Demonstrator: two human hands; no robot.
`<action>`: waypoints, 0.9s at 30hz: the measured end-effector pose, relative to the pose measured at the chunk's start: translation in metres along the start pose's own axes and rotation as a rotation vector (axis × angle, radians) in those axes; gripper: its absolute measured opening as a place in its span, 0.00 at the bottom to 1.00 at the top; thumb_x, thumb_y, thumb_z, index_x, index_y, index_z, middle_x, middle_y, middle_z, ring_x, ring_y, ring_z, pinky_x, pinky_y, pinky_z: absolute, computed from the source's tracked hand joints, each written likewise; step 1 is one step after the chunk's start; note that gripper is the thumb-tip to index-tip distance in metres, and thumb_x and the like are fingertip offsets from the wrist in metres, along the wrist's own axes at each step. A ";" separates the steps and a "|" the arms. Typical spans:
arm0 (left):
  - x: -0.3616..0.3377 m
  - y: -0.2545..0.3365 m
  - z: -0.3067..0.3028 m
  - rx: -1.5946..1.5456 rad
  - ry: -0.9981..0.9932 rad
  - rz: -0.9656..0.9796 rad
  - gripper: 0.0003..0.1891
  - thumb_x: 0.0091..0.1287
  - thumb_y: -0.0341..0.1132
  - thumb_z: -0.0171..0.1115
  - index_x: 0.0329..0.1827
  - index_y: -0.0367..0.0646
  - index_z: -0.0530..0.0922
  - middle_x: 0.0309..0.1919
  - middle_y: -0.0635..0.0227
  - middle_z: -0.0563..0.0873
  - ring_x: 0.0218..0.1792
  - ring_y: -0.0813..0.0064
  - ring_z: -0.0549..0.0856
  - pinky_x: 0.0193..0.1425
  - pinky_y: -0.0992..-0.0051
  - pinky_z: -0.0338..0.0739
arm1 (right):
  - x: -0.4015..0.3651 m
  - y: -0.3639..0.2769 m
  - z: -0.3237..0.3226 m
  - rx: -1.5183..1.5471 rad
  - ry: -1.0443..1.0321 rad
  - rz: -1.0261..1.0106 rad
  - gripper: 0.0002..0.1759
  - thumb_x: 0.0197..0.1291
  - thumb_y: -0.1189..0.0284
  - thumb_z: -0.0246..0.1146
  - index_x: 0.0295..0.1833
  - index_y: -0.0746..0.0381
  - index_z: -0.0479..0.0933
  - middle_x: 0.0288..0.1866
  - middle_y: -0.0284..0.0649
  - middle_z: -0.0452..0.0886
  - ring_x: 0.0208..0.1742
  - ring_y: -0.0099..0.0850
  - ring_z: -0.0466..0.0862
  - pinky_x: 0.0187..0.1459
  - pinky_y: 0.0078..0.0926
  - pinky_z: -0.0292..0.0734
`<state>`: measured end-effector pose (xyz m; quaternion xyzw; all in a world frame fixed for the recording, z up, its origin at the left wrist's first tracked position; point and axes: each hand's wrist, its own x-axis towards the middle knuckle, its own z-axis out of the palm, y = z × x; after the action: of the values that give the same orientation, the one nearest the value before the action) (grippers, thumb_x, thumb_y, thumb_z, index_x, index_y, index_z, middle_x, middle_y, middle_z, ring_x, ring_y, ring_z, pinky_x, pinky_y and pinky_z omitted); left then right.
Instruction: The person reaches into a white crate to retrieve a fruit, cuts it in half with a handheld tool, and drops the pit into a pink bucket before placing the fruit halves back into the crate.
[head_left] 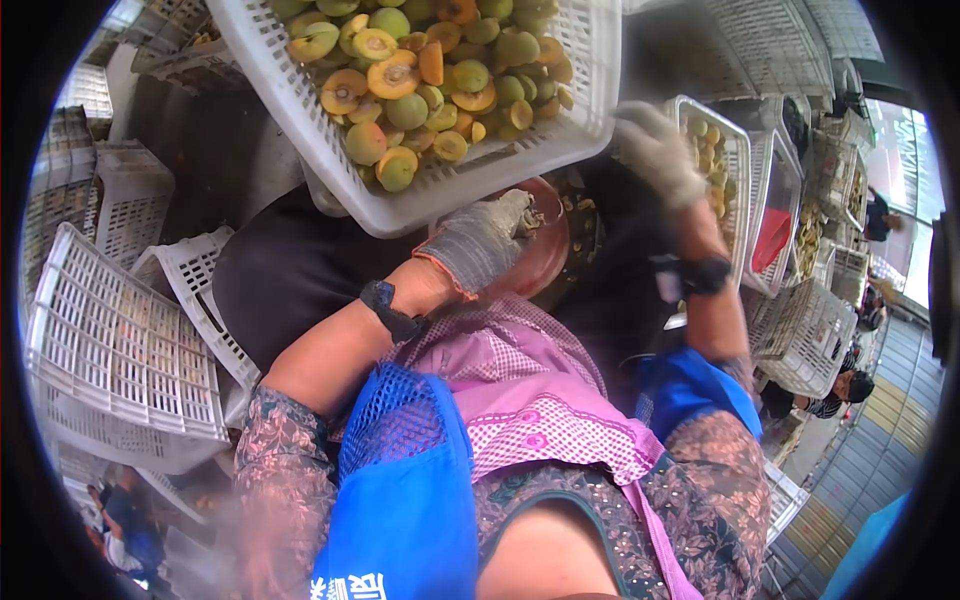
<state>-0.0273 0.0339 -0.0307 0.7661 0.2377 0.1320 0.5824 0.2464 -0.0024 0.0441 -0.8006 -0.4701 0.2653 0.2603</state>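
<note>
A white plastic crate (300,110) full of halved and whole yellow-green fruit (405,85) is tilted toward me at the top. Just below it sits a red bowl (545,255). My left hand (485,240), in a grey glove with a black band on the wrist, has its curled fingertips over the bowl beside some brownish bits; I cannot tell whether it holds any. My right hand (655,150), gloved and blurred, with a black watch on the wrist, grips the crate's right corner.
Empty white crates (120,340) are stacked on the left. On the right are more baskets of fruit (720,160) and a red scoop (772,238). Other people sit at the right edge (850,385) and lower left (120,520). My blue apron and pink clothing fill the bottom.
</note>
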 end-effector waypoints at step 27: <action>0.014 -0.017 0.012 0.374 -0.113 -0.209 0.21 0.58 0.42 0.61 0.51 0.39 0.75 0.44 0.44 0.82 0.48 0.44 0.80 0.50 0.55 0.75 | -0.060 -0.040 0.118 1.087 -0.089 0.167 0.19 0.65 0.61 0.57 0.51 0.67 0.76 0.46 0.40 0.80 0.46 0.28 0.79 0.48 0.26 0.74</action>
<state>-0.0131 0.0348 -0.0517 0.8382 0.3031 -0.0186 0.4531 0.1177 -0.0191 -0.0039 -0.5735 -0.2111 0.5232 0.5940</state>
